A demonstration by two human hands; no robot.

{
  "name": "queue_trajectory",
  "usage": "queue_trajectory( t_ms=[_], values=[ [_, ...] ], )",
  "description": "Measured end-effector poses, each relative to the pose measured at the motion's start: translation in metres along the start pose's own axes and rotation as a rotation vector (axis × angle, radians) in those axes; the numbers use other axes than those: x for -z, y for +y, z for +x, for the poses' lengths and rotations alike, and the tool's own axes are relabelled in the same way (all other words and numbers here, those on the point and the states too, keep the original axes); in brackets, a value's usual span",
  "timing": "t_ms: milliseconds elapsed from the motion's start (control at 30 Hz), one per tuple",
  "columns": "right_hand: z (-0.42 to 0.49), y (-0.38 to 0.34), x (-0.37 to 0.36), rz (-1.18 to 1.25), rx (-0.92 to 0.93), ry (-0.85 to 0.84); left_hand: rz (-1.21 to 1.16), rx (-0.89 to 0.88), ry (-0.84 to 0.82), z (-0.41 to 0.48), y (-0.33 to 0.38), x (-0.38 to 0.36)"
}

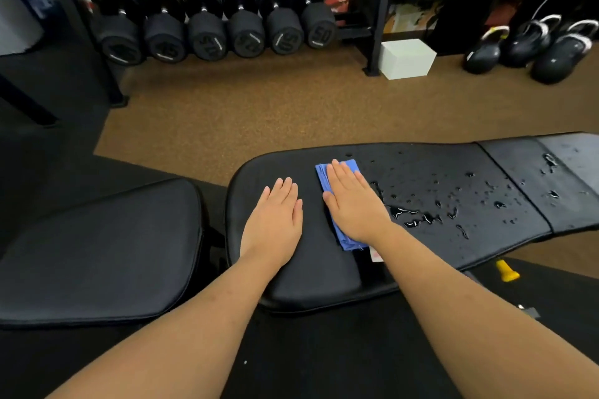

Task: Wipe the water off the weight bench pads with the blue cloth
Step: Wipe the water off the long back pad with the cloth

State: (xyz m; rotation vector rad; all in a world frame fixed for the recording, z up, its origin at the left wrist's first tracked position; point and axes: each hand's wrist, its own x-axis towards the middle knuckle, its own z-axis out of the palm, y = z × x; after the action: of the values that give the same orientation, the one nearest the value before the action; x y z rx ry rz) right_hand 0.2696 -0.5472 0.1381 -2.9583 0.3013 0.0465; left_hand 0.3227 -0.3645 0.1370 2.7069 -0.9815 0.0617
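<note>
At the far left lies a black seat pad [97,253], dry as far as the view shows, separated by a narrow gap from the longer back pad [324,282] of the weight bench. Beyond it, on the cork-coloured floor [259,107], a black rack [377,26] holds a row of six black dumbbells [214,19].

The left hand [275,220] rests flat on the back pad near its rounded end, palm down, fingers extended and close together, gripping nothing. Just to its right, apart from it, the right hand [353,204] also lies flat and open, palm pressed on the folded blue cloth [327,178]; the fingers are straight, not curled around the fabric. The cloth sits on the back pad, its edges showing beyond the fingertips, along the thumb side and below the wrist.

Directly right of the cloth, water [415,217] sits on the pad as a puddle near the right wrist and as scattered droplets spreading toward the next pad section [570,185], which also carries a few drops. A yellow knob [505,270] shows beneath the bench edge. Farther back on the right stand a white box [406,58] and three black kettlebells [531,45].
</note>
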Motion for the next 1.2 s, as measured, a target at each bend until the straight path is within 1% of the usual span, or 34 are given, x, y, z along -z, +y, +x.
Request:
queue_trajectory(
  t_ms=[167, 267, 333, 400, 467, 600, 767, 833, 967, 1100, 1200],
  values=[
    [-0.034, -0.001, 0.001, 0.002, 0.023, -0.002, 0.010, 0.018, -0.017, 0.003, 0.002, -0.001],
    [-0.068, -0.005, -0.001, 0.009, 0.027, 0.021, 0.102, 0.037, -0.032, 0.005, 0.005, -0.001],
    [-0.065, -0.001, -0.002, -0.008, 0.027, 0.041, 0.108, 0.098, -0.048, 0.005, 0.016, -0.004],
    [-0.048, 0.002, -0.003, -0.010, 0.012, 0.028, 0.058, 0.207, -0.087, -0.003, 0.031, -0.005],
    [-0.029, 0.004, -0.001, 0.018, -0.030, 0.002, 0.037, 0.246, -0.088, -0.013, 0.038, -0.008],
    [-0.019, 0.001, -0.002, 0.034, -0.031, -0.004, 0.039, 0.254, -0.078, -0.012, 0.032, -0.006],
    [-0.069, 0.001, -0.008, 0.012, -0.002, -0.022, 0.066, 0.248, -0.082, -0.013, 0.036, -0.011],
    [-0.073, 0.002, -0.009, 0.005, 0.024, -0.032, 0.071, 0.261, -0.070, -0.013, 0.036, -0.010],
    [-0.038, 0.014, -0.005, 0.013, 0.041, 0.011, 0.055, 0.264, -0.072, -0.011, 0.044, -0.009],
    [0.013, 0.015, 0.000, 0.014, 0.028, -0.006, 0.059, 0.268, -0.065, -0.011, 0.039, -0.006],
    [-0.008, 0.011, -0.003, 0.031, 0.012, -0.013, 0.052, 0.281, -0.074, -0.012, 0.038, -0.006]
  ],
)
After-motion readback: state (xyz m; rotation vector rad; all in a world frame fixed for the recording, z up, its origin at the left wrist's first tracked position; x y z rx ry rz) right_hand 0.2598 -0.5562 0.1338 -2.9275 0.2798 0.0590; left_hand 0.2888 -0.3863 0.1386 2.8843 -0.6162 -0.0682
